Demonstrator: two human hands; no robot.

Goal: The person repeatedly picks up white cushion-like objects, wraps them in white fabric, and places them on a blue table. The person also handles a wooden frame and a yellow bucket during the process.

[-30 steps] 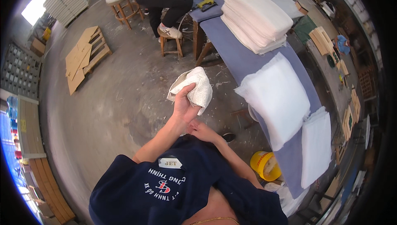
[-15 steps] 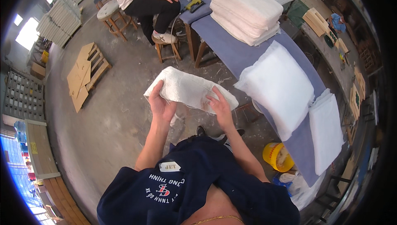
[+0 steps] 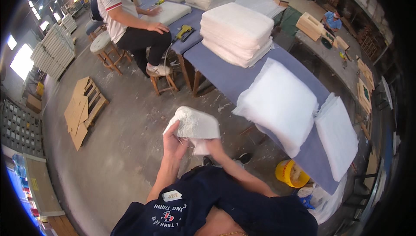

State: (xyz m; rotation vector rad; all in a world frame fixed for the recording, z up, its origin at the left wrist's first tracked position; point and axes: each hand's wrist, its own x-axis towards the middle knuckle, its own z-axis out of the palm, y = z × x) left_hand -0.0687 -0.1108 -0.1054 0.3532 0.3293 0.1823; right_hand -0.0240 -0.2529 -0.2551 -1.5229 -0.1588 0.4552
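A white fabric-covered cushion pad [image 3: 195, 122] is held in front of my body, above the floor. It looks bent over, with a piece hanging down between my hands. My left hand [image 3: 174, 144] grips its left end, thumb on the near face and the other fingers hidden behind. Loose threads dangle beside that thumb. On the right side my right hand [image 3: 215, 148] is closed on the lower part of the pad; its fingers are partly hidden and slightly blurred.
To my right, a long blue-covered table [image 3: 216, 75] bears a stack of white pads [image 3: 236, 32], a puffy white pad [image 3: 279, 106] and flat white sheets [image 3: 337, 136]. A yellow bucket [image 3: 291, 174] stands below. Ahead, a seated person [image 3: 125, 15] rests hands near a yellow-green tool [image 3: 184, 32]. Cardboard [image 3: 77, 112] lies left.
The pad has gone from stretched out flat to bent over, and my right hand has moved left toward my left hand. My view has tilted up, showing more of the room.
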